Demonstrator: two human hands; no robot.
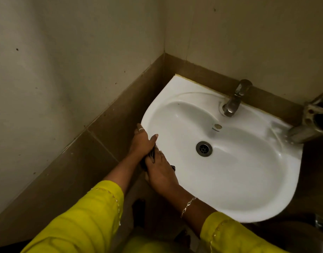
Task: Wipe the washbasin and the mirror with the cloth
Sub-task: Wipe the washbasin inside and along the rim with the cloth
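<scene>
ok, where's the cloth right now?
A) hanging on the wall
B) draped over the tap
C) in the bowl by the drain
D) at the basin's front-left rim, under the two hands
D: the dark cloth peeks out between the left hand and right hand on the washbasin rim, while the drain and tap are bare.

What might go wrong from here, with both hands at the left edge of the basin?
1. The cloth is bunched small under the right hand at the washbasin rim, so it may slip off the edge.
2. The left hand grips the same rim; the hands may hinder each other.
3. Wet streaks near the metal fitting may be missed.
</scene>
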